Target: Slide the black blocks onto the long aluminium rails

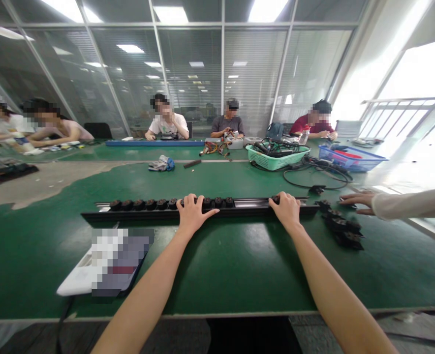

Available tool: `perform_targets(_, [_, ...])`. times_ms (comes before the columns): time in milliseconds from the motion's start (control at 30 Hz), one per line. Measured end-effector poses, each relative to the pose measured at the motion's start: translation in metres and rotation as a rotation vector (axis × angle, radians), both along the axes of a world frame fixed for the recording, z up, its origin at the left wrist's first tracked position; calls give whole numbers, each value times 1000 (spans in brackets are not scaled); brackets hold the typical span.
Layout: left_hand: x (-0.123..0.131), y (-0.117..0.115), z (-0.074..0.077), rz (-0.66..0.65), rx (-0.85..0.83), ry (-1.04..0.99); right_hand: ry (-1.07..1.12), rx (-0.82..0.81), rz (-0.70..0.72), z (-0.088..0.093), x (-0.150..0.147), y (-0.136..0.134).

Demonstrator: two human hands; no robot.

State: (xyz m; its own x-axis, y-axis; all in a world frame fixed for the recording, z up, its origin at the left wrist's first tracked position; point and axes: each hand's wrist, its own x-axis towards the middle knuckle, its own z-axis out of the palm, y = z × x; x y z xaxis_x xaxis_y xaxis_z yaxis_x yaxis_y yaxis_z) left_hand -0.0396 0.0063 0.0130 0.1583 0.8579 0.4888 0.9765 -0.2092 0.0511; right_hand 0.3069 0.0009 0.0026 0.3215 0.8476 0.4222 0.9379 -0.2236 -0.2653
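Note:
A long black rail [129, 214] lies across the green table [239, 265] in front of me, with a row of several round black parts [143, 203] seated along it. My left hand [192, 214] rests on the rail near its middle, fingers curled over the black parts and thumb stretched to the right. My right hand [286, 210] grips the rail further right, fingers curled over its top edge. More loose black parts [341, 228] lie in a line just past the rail's right end.
Another person's hand in a white sleeve [357, 200] reaches in from the right near the loose parts. A blurred flat device [107, 265] lies at the near left. A green basket of cables [276, 156], a blue bin [350, 158] and seated people are at the far side.

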Motion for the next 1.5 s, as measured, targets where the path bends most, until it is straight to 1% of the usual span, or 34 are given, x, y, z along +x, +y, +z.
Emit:
perform_targets(400, [1, -2, 3, 4, -18, -9, 29, 10, -8, 1, 1, -1])
perform_targets(1100, [1, -2, 2, 7, -12, -3, 48, 21, -42, 1, 6, -2])
perform_targets(1500, [1, -1, 1, 1, -1, -5, 32, -36, -55, 7, 10, -7])
